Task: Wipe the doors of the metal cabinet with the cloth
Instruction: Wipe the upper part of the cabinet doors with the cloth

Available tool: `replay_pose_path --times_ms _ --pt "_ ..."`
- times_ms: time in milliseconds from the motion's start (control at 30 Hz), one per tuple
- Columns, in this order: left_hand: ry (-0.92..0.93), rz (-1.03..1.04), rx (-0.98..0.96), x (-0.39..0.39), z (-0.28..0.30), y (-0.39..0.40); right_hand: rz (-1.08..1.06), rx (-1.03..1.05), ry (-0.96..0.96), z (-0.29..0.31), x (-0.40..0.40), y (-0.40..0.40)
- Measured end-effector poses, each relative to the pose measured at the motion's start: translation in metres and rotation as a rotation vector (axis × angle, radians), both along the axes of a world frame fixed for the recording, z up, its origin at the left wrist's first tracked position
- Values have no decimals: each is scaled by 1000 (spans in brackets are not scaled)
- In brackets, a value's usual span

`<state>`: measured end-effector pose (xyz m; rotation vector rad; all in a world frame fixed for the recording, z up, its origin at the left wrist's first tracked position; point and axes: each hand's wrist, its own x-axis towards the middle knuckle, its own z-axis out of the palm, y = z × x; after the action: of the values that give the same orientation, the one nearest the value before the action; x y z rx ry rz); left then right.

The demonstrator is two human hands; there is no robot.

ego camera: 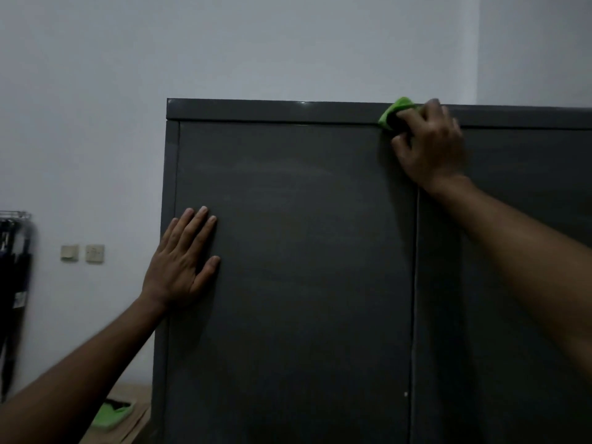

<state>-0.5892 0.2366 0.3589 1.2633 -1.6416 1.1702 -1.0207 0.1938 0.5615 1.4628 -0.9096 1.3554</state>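
Note:
A dark grey metal cabinet [304, 251] fills the middle and right of the head view, its two doors meeting at a vertical seam. My right hand [429, 142] grips a bunched green cloth [395, 112] against the top of the left door, at the seam and the cabinet's top rail. My left hand [184, 257] lies flat on the left door near its left edge, fingers straight and pointing up. Most of the cloth is hidden under my right fingers.
A white wall stands behind and to the left, with two wall switches [82, 253]. A dark rack with hanging items [14, 277] is at the far left edge. Low down at the left, a green object [113, 413] lies on a brown surface.

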Motion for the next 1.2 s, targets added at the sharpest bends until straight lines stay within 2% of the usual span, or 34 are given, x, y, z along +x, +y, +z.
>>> replay_pose_path --times_ms 67,100,200,233,267,300,400,433,467,500,600,633,667,767,800,833,867,967,1000,1033,1133,1200 --pt "7 -1 -3 -1 0 0 29 33 -110 1 16 4" --pt "10 1 -6 -1 0 1 32 27 -74 -5 25 4" --pt "12 4 -9 -4 0 2 13 -30 342 -33 21 -1" --pt "14 5 -9 -4 0 2 0 -55 440 -35 10 -2" --pt "16 6 -9 -4 -1 2 0 -72 453 -32 0 -2" --pt "16 9 -10 -4 -2 3 11 -65 365 -26 -7 -3" --pt "13 20 -7 -4 -1 3 55 20 -121 -6 -4 -1" --pt "14 21 -4 -4 -1 3 44 36 -192 -6 4 0" --pt "13 20 0 -3 -1 3 29 35 -178 -8 13 1" --pt "10 20 2 -3 -1 3 19 26 -88 -14 19 1" --pt "4 17 11 -3 -1 3 0 -12 353 -30 5 2" --pt "5 12 13 -3 0 3 -18 -33 418 -28 -6 2" --pt "6 8 15 -3 1 3 -23 -36 388 -24 -15 2" --pt "7 4 11 -3 0 3 29 21 -79 -2 -18 4" --pt "8 -1 8 -3 0 3 38 35 -171 1 -9 5" --pt "7 -8 3 -3 0 3 43 39 -168 1 1 7" --pt "5 -16 -1 -3 -1 4 42 40 -88 -3 10 8" --pt "0 -34 -14 -5 -1 6 -11 11 309 -21 4 6" --pt "8 -44 -19 -7 -1 6 -42 -5 363 -22 -6 6" --pt "29 -57 -28 -10 0 8 -65 -21 342 -20 -16 6" --pt "64 -93 -51 -30 9 11 -51 -19 -25 -2 -26 6" --pt "25 -125 -41 -55 16 13 -16 3 -146 3 -8 9"
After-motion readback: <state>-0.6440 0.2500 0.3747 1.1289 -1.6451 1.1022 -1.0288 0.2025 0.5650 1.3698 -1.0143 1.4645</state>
